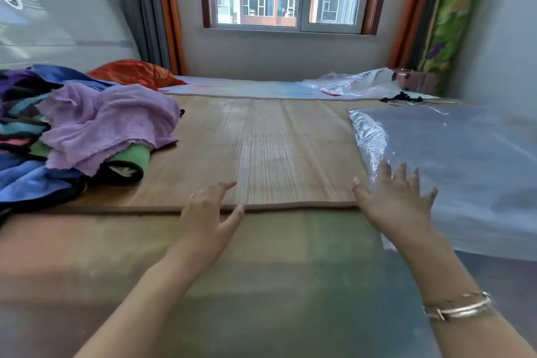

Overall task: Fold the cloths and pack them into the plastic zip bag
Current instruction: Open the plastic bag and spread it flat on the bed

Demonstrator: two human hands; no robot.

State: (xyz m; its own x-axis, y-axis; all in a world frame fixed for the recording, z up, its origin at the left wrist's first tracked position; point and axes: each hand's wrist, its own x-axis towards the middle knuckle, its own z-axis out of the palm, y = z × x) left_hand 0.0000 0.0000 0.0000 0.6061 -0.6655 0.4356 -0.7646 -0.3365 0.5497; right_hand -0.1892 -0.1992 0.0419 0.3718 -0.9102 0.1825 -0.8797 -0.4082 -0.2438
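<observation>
A heap of unfolded cloths (72,131) lies at the left of the bamboo mat (261,148), with a lilac cloth (110,125) on top and blue, green and dark ones under it. A large clear plastic zip bag (453,160) lies flat at the right. My left hand (209,209) hovers over the mat's near edge with loose fingers and holds nothing. My right hand (395,195) has its fingers spread, and the fingertips lie at the bag's near left corner.
An orange satin pillow (136,71) sits at the back left. Crumpled plastic bags (357,84) and a small pink box (412,79) lie at the back right, under the window. A patterned sheet (261,285) covers the bed in front of the mat.
</observation>
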